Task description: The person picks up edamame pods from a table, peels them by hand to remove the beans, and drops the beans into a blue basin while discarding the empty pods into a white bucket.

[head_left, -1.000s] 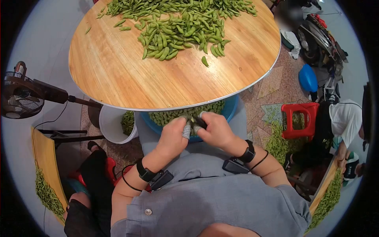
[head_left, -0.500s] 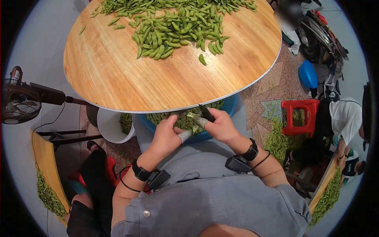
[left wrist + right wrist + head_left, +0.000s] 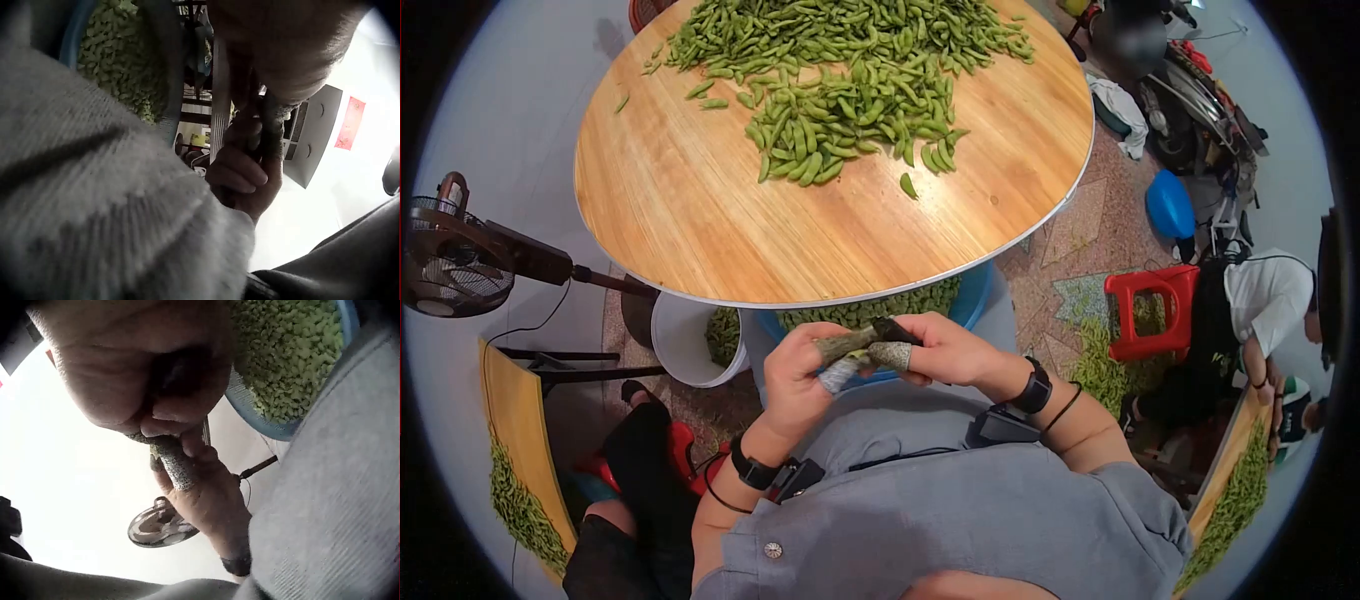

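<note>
My left hand (image 3: pixel 793 375) and right hand (image 3: pixel 948 350) meet over my lap, just in front of the table edge. Grey and dark wraps cover the thumbs and index fingers of both. Between the fingertips shows a yellow-green bit of a soybean pod (image 3: pixel 858 354), pinched from both sides and mostly hidden. Below them, partly under the table, a blue basin (image 3: pixel 972 297) holds many shelled green beans (image 3: pixel 287 362). In the right wrist view, the left hand's speckled finger wrap (image 3: pixel 178 469) points up to the right hand's curled fingers.
A heap of soybean pods (image 3: pixel 840 110) covers the far part of the round wooden table (image 3: pixel 700 230). At the left stand a white bucket (image 3: pixel 690 365) and a fan (image 3: pixel 460 255). To the right are a red stool (image 3: pixel 1150 310), pods on the floor (image 3: pixel 1105 375) and another person (image 3: pixel 1270 300).
Half a second ago the hands were slightly apart, with green pod pieces at the fingertips. Now they have come together again and sit lower, nearer my body. The view has tilted slightly.
</note>
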Action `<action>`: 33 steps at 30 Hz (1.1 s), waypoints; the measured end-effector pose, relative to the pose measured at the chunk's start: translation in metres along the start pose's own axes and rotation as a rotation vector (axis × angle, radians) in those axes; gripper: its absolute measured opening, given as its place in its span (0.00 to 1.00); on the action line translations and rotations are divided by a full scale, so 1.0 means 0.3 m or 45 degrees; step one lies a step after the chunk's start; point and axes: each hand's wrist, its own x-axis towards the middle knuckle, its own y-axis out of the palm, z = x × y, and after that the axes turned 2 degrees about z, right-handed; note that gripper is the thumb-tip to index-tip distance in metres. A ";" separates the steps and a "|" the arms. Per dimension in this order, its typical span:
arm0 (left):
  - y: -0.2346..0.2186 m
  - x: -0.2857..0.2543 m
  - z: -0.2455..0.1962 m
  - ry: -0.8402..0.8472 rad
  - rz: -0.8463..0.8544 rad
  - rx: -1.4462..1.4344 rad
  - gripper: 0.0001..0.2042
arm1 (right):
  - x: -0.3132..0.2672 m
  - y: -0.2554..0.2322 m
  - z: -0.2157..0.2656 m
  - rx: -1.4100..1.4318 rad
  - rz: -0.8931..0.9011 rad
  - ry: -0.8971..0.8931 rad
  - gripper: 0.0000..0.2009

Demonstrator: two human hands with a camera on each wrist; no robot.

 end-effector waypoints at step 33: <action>-0.037 0.224 -0.019 -0.969 0.249 -1.659 0.06 | 0.103 -0.101 0.100 -0.139 -0.345 -0.447 0.13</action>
